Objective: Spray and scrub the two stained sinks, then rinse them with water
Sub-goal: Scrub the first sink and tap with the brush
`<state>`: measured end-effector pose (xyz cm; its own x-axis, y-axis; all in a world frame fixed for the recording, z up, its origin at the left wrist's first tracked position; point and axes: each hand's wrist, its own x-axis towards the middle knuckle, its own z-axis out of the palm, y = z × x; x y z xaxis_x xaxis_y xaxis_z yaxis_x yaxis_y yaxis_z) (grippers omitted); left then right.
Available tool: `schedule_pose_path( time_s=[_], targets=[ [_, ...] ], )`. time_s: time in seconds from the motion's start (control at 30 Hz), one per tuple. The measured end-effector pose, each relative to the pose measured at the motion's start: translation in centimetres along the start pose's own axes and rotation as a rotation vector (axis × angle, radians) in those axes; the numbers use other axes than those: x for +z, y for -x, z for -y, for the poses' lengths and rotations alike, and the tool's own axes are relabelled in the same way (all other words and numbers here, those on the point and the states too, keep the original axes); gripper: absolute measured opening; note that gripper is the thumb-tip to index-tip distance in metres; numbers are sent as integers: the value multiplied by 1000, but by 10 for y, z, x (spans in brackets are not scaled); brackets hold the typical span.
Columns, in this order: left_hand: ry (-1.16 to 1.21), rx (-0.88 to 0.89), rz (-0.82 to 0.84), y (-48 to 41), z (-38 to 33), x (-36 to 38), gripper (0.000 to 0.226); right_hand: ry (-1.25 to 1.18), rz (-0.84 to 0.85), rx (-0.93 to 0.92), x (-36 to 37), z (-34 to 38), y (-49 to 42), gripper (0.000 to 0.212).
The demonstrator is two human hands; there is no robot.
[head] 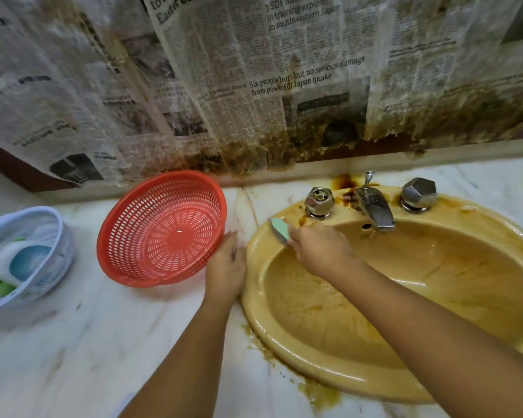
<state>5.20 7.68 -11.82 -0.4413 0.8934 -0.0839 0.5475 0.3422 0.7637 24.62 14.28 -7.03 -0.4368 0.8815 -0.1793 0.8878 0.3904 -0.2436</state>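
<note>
Scrub step, sink (329,378) at right of frame. Yellow basin set in the marble counter (103,342), wet and streaked brown inside. Only this one sink is in view.

Right hand (320,248) is clenched round the handle of a green scrubber (280,230), head down on the sink's upper-left rim, just below the left tap (318,203). Left hand (225,267) lies flat and released on the counter, touching or just beside the sink's left rim, fingertips near the red basket (160,227). Can't tell if they touch the basket.

To do it well:
- Worst grime looks to be the dark rust patch (343,181) behind the spout (375,209) and around the tap bases. Work the scrubber tip into those corners with short strokes, probably more pressure there.
- The rim is curved and glossy wet, so the scrubber may skid. Brace with the left hand as it sits now.
- Go round the rim, then down the basin walls toward the drain so the dirt runs inward.
- Brown drips (317,393) sit on the counter at the lower rim. They need a wipe too, or the rinse spreads them.
- Right tap (418,194) is out of the right arm's way, handy for rinsing.

Spray bottle (24,260) sits in the white basket (58,236), far left, well apart from the sink. Stained newspaper (254,70) covers the wall behind. Avoid splashing it.
</note>
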Motion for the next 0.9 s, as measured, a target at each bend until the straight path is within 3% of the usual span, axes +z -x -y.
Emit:
schedule_pose_path(
  time_s=[0.1,0.27,0.4,0.53,0.63,0.7,0.83,0.9],
  targets=[
    [2,-6,-28,-2,1,-3,39,-4,121,-110,-2,5,8,35],
    [-107,-16,-149,-13,-17,5,27,34,-17,105,-18,-16,-11,36],
    [-131,134,-67,-46,-31,23,28,-25,123,-20,0,-7,10,38],
    [-117,230,108,-90,-28,30,38,110,57,180,-9,-25,-2,43],
    [-215,383,232,-111,-11,30,38,78,93,139,-2,-11,11,47],
    [-294,453,262,-118,1,28,42,10,150,92,0,-6,17,43],
    [-324,545,260,-126,16,25,44,139,46,243,-7,-13,-8,45],
    [-289,542,256,-126,15,25,45,147,109,153,-6,6,-8,44]
  ],
)
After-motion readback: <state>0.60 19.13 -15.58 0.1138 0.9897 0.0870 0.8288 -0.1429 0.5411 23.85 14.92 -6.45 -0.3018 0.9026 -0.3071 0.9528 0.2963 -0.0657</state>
